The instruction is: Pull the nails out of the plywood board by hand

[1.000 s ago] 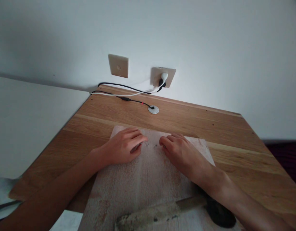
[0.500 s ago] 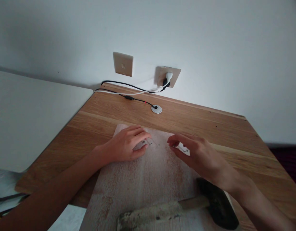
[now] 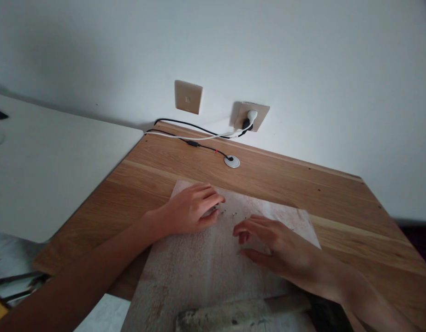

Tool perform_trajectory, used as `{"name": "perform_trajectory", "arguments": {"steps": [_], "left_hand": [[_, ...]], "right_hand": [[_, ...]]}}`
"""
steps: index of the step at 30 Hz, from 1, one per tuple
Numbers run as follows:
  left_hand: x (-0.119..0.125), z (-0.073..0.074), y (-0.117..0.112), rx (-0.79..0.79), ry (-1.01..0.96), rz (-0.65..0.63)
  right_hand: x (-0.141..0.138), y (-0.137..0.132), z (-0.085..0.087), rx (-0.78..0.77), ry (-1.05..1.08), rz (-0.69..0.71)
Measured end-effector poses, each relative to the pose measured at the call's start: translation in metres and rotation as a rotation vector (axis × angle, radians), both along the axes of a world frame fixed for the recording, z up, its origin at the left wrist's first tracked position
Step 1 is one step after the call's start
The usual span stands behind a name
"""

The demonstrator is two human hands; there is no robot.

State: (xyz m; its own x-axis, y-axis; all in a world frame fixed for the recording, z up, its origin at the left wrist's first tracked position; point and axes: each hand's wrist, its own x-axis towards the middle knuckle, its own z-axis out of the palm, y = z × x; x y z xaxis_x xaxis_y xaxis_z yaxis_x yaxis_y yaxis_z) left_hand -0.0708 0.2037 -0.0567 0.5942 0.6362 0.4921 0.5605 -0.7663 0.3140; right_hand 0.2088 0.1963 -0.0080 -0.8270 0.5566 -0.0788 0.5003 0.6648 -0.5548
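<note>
Head view: left hand lies palm-down on the pale board, fingers curled loosely over a small item too hidden to identify. Right hand hovers half-open, holding nothing visible. Tiny dark specks lie between them. A hammer lies nearer, across the board, on the wooden bench. No writing is legible.

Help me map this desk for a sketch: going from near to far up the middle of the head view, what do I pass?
Hammer handle → pale board → bare wooden desk → round cable grommet → wall socket with plugs.
</note>
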Motion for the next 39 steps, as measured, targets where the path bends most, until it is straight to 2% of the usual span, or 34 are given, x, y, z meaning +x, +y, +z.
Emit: {"name": "perform_trajectory", "arguments": {"steps": [4,8,13,19,24,39], "left_hand": [[0.000,0.001,-0.001,0.028,0.006,0.000],[-0.001,0.002,-0.001,0.015,0.011,0.005],[0.000,0.000,0.000,0.023,0.022,0.003],[0.000,0.000,0.001,0.074,0.030,0.000],[0.001,0.000,0.001,0.081,0.023,-0.001],[0.000,0.000,0.001,0.053,0.033,-0.005]], "right_hand": [[-0.011,0.014,0.011,0.283,0.018,-0.134],[-0.027,0.020,0.013,0.368,-0.066,-0.195],[-0.044,0.020,0.009,0.388,-0.230,-0.184],[-0.050,0.022,0.001,0.402,-0.311,-0.183],[-0.051,0.020,-0.005,0.426,-0.306,-0.192],[-0.052,0.016,-0.007,0.414,-0.213,-0.223]]}}
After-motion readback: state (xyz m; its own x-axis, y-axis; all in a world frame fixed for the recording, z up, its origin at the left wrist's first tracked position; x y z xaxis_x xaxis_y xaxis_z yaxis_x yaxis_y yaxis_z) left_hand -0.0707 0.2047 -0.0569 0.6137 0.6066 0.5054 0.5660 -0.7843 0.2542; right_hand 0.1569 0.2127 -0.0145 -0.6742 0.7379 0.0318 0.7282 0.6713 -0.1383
